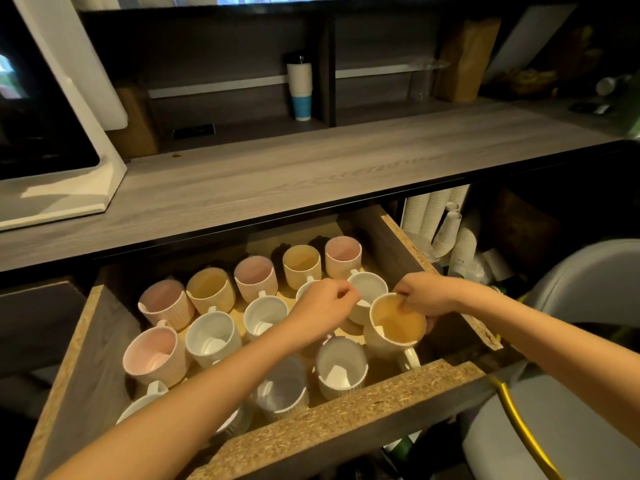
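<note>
An open wooden drawer (346, 400) holds several ribbed mugs with pink, yellow and white insides. My right hand (424, 296) grips the rim of a yellow-lined mug (391, 336) at the drawer's right side, fingers inside it and thumb outside. The mug tilts a little, its handle pointing toward me. My left hand (325, 311) hovers over the middle of the drawer with curled fingers beside a white mug (367, 287); whether it pinches that mug's handle is hidden. Another white mug (341, 367) stands near the front edge.
A grey wood counter (311, 168) runs above the drawer, with a white appliance (59, 140) at the left. A paper cup stack (300, 90) stands in the back shelf. More paper cups (446, 230) lie right of the drawer. A grey chair (571, 341) sits at the right.
</note>
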